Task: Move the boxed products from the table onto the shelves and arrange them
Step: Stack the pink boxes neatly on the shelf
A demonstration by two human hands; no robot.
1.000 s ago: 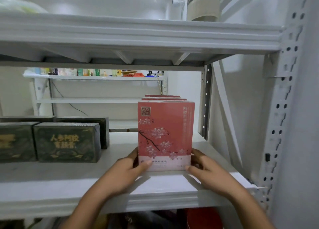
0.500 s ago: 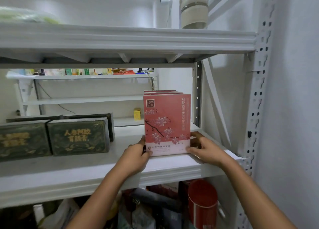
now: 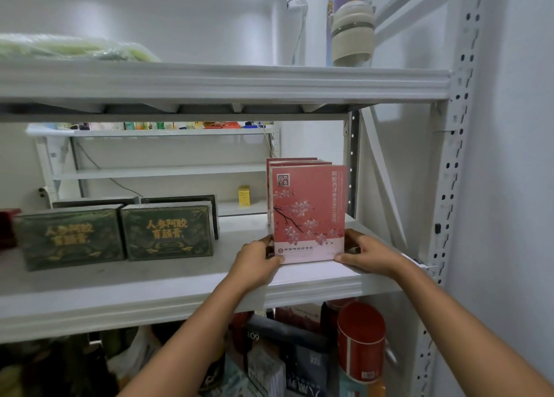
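Observation:
A pink box with a blossom print (image 3: 308, 211) stands upright on the white middle shelf (image 3: 150, 285), at its right end. More pink boxes (image 3: 292, 161) stand in a row right behind it. My left hand (image 3: 257, 262) grips the front box's lower left corner. My right hand (image 3: 364, 254) grips its lower right corner. Both thumbs lie on the box's front face. Two dark green boxes with gold lettering (image 3: 168, 232) sit side by side on the left of the same shelf, with more green boxes behind them.
The shelf's perforated upright post (image 3: 452, 163) stands just right of the pink boxes. The upper shelf (image 3: 224, 79) carries a wrapped bundle and a beige bottle (image 3: 352, 34). Below, a red canister (image 3: 361, 339) and dark packages fill the lower shelf. Another shelving unit stands behind.
The view has pulled back and tilted down, showing more of the lower shelf. Both hands kept hold of the front pink box, which now stands tight against the row behind it.

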